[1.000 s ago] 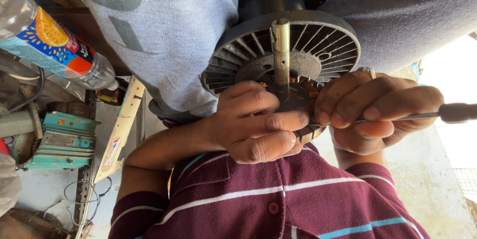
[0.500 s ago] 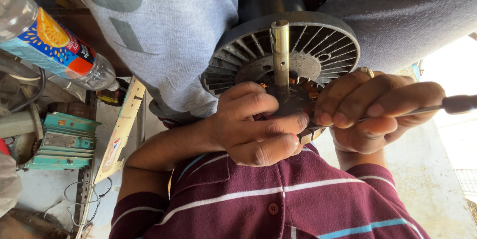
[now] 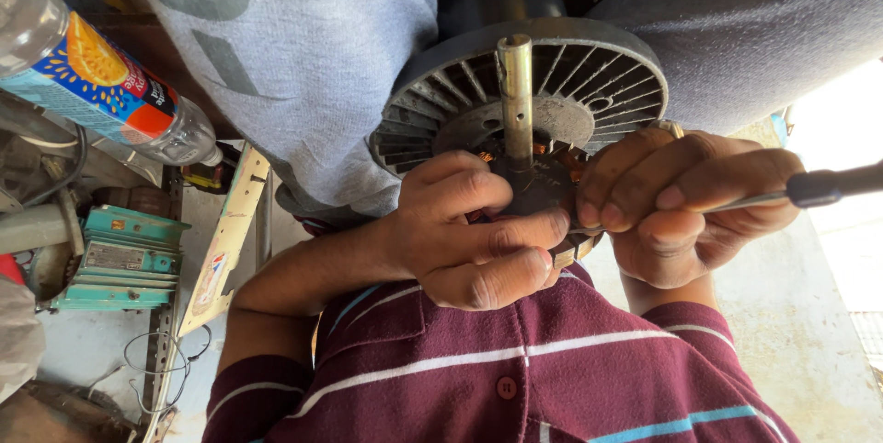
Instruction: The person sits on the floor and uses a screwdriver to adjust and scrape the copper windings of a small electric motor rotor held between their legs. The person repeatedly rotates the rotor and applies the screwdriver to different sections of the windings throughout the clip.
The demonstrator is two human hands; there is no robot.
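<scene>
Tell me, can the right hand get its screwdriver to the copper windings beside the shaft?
Probably yes. The right hand grips the screwdriver right at the motor, next to the copper windings. The left hand holds the motor but covers only the nearer part.

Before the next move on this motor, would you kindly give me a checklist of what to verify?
1. Left hand has a grip on the motor core: ok, the fingers are wrapped around it.
2. Right hand holds the screwdriver securely: ok.
3. Screwdriver tip seated where it should be: cannot tell, the fingers hide it.
4. Ribbed housing braced: ok, it is wedged between grey cloth and dark cloth.
5. Shaft straight and free: ok, it stands bare and nothing touches it.
6. Copper windings intact: cannot tell, they are mostly covered.
</scene>
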